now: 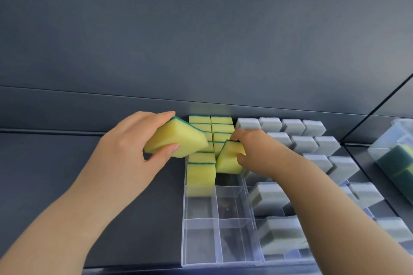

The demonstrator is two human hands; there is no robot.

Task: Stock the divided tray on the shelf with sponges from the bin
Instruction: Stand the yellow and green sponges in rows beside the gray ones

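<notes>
Currently, the right hand [257, 152] pinches a tilted yellow sponge [228, 161] over the divided tray [234, 241] on the shelf [111, 207]. The left hand [125, 147] grips a second yellow sponge [176, 140] above the neighbouring column. Risk: the tilted sponge may jam on a divider [216, 207] or topple the standing sponges [201, 172].

The dark shelf [89, 185] carries a clear divided tray [200, 239] (partly filled) and a bin [380, 147].

Clear divided tray [232, 241], yellow-green sponges [222, 128] upright in rear compartments; bin [386, 138] far right
</notes>
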